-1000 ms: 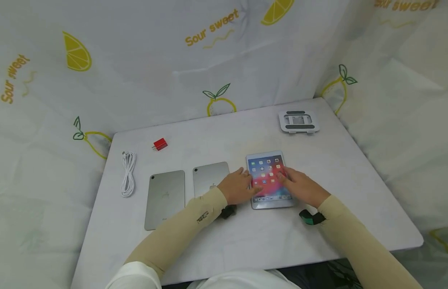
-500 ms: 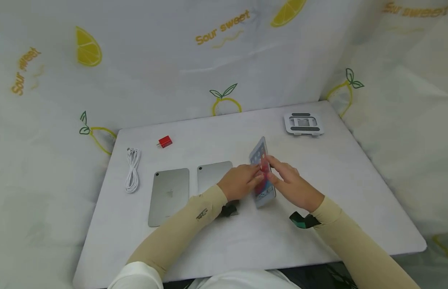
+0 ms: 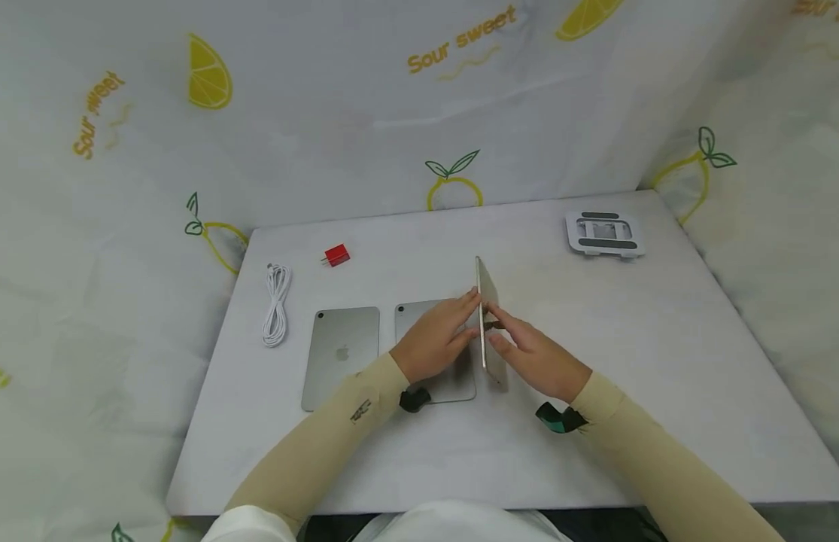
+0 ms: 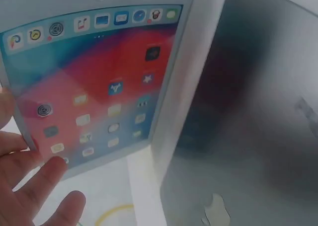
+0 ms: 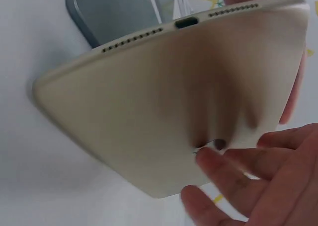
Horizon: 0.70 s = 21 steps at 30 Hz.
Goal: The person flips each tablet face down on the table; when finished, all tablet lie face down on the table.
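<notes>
A gold-backed tablet [image 3: 490, 295] stands on its long edge near the middle of the white table [image 3: 615, 346], tilted slightly. My left hand [image 3: 436, 340] touches its lit screen [image 4: 94, 87] with straight fingers [image 4: 44, 186]. On the other side my right hand [image 3: 536, 360] presses its fingers [image 5: 248, 181] flat against the gold back [image 5: 164, 112]. The bottom edge with the charging port [image 5: 186, 22] faces the right wrist camera.
Two grey tablets lie face down to the left, one [image 3: 419, 320] partly under my left hand and one [image 3: 341, 354] beyond it. A white coiled cable [image 3: 277, 305] and a red charger [image 3: 336, 256] lie at the far left. A folded stand [image 3: 605, 233] sits at the back right.
The tablet lay flat with its screen up, then was tipped up by its right side, and now stands on edge between my hands, closer to the grey tablet.
</notes>
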{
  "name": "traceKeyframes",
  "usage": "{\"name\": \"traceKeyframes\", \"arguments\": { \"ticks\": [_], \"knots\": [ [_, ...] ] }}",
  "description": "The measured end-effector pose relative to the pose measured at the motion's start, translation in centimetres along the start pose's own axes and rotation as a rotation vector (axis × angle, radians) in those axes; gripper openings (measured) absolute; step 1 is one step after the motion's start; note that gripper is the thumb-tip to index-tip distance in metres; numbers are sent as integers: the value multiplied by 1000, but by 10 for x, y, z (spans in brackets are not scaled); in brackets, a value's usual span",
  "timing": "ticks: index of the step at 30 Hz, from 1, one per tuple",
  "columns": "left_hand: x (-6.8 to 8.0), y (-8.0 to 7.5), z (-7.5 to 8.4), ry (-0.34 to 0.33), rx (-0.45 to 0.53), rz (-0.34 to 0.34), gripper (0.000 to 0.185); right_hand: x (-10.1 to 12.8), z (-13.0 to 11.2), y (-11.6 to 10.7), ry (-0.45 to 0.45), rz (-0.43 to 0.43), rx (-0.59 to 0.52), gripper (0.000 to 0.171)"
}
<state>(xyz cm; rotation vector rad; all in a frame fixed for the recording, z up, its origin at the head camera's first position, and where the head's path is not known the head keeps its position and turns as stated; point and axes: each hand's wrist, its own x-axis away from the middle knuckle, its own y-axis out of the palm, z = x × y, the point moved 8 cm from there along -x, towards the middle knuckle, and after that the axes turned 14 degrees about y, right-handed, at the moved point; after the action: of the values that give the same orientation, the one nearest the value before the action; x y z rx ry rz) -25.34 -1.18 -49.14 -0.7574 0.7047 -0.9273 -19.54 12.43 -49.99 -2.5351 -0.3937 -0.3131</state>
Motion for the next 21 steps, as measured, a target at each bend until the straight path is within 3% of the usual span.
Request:
{"name": "traceKeyframes", "arguments": {
  "ticks": [8,21],
  "knots": [
    [17,-5,-10,-26,-53,12,57,-13,41,13,185,14,224,76],
    [26,-4,-12,-136,-2,89,61,-4,43,13,112,66,287,69]
  ]
}}
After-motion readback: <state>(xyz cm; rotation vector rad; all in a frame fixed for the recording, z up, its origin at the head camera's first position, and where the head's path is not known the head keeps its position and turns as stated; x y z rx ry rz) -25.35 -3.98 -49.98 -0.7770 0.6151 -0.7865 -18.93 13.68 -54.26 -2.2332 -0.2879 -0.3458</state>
